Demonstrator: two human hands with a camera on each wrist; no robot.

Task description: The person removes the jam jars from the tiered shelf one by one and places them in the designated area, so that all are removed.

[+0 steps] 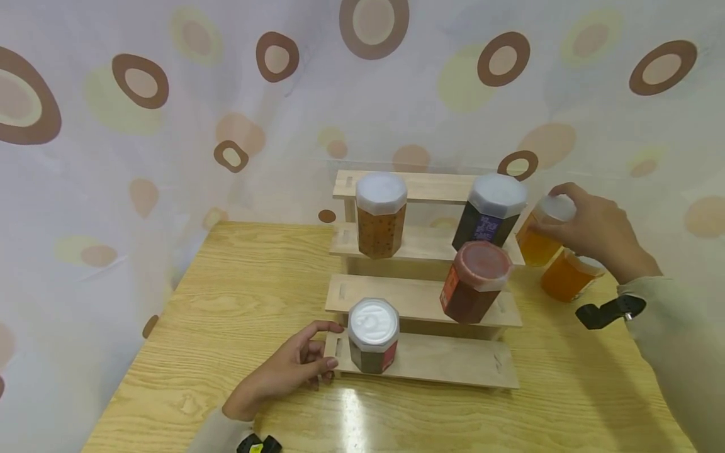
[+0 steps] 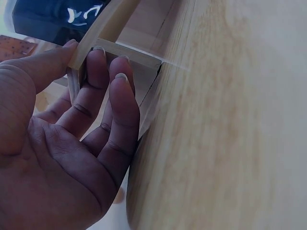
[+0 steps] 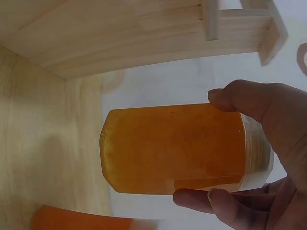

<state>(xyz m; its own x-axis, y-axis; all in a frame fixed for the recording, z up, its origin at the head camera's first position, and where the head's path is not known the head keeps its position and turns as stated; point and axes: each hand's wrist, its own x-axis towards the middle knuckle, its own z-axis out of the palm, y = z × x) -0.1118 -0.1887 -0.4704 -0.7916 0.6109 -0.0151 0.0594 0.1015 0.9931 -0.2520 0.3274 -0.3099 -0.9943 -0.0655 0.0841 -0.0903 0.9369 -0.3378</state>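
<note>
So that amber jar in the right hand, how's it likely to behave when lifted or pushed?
The amber jar looks filled almost to its lid, so it's probably heavy for its size. Its smooth sides might slip a little in the right hand. Taller than wide and flat-sided, it would probably tip before rolling if pushed near the top.

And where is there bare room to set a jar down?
Free: the table left of the rack, beyond the left hand, and in front of the rack; the bottom shelf right of the silver-lidded jar.
Crowded: beside the rack's right end, where the right hand holds an amber jar close to an orange jar.
</note>
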